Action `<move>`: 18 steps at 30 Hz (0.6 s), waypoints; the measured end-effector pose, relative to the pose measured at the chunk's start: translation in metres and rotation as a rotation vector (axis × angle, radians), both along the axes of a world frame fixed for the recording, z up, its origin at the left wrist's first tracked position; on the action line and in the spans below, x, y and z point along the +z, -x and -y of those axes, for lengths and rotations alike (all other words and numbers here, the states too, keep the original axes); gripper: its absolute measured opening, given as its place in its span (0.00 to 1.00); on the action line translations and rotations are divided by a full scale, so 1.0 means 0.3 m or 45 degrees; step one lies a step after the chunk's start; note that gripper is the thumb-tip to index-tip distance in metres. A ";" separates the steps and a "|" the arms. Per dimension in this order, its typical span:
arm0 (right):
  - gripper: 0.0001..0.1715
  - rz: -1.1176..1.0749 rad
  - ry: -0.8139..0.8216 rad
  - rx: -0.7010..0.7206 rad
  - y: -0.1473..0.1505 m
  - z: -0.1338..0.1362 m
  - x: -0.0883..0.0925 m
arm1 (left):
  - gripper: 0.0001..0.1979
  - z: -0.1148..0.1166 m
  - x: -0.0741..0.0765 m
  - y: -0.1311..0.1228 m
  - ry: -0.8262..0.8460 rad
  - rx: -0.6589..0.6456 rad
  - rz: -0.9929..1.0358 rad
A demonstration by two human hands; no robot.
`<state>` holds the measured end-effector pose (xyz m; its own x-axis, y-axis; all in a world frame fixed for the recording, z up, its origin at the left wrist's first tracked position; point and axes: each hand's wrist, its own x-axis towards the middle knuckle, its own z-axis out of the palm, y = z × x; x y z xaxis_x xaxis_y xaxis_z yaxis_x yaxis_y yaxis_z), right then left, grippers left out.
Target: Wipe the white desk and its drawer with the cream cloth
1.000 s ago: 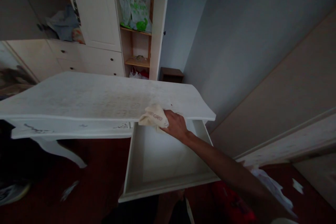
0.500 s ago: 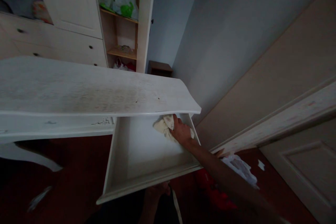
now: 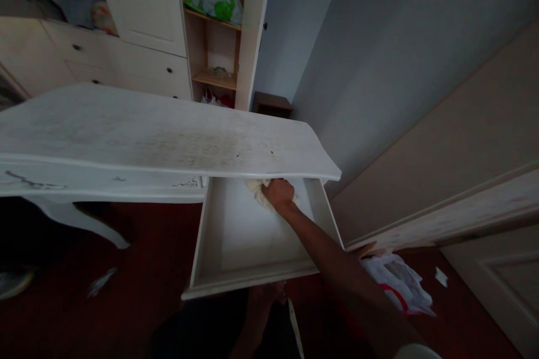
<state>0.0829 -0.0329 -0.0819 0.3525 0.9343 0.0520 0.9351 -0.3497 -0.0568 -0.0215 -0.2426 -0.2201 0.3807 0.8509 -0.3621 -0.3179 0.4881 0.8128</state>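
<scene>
A pale cream cloth (image 3: 257,192) is bunched under my right hand (image 3: 280,193), whose fingers are closed on it. That hand reaches into the pulled-out white drawer (image 3: 240,241), at its back near the table's edge, pressing the cloth to the bottom. My left hand (image 3: 268,293) is low at the drawer's front edge. In the dim light its fingers look curled against the drawer front, partly hidden below it. The drawer belongs to a white table (image 3: 168,129) with grey-brown smudges on its top.
Behind the table stands a white wardrobe (image 3: 143,0) with an open door and bags on its shelves. A wall (image 3: 379,67) runs along the right. A white plastic bag (image 3: 396,277) lies on the red floor. A curved table leg (image 3: 84,221) stands at left.
My right hand has moved the cloth deeper into the drawer and slightly left within it, towards the back. The whole view has shifted; my left hand stays at the drawer's front.
</scene>
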 end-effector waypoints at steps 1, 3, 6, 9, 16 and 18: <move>0.26 -0.009 -0.010 0.030 0.024 -0.001 -0.004 | 0.30 0.000 0.003 0.001 0.006 0.004 -0.001; 0.26 -0.025 -0.041 0.081 0.078 -0.005 -0.012 | 0.30 0.002 0.010 0.003 0.000 0.015 0.005; 0.25 -0.050 -0.083 0.184 0.168 -0.020 -0.022 | 0.28 0.006 0.020 0.002 -0.009 0.026 0.018; 0.22 -0.075 -0.073 0.290 0.255 -0.038 -0.026 | 0.29 0.010 0.017 -0.006 0.044 0.040 0.036; 0.21 -0.103 -0.040 0.486 0.324 -0.050 -0.006 | 0.27 0.027 -0.024 -0.013 0.078 0.077 -0.003; 0.21 -0.098 -0.009 0.549 0.314 -0.045 0.004 | 0.26 0.029 -0.027 -0.012 0.056 0.085 0.031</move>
<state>-0.0114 -0.0194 -0.0809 -0.0669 0.9966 0.0480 0.9885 0.0727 -0.1327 -0.0179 -0.2513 -0.2280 0.3329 0.8582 -0.3908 -0.3703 0.5001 0.7828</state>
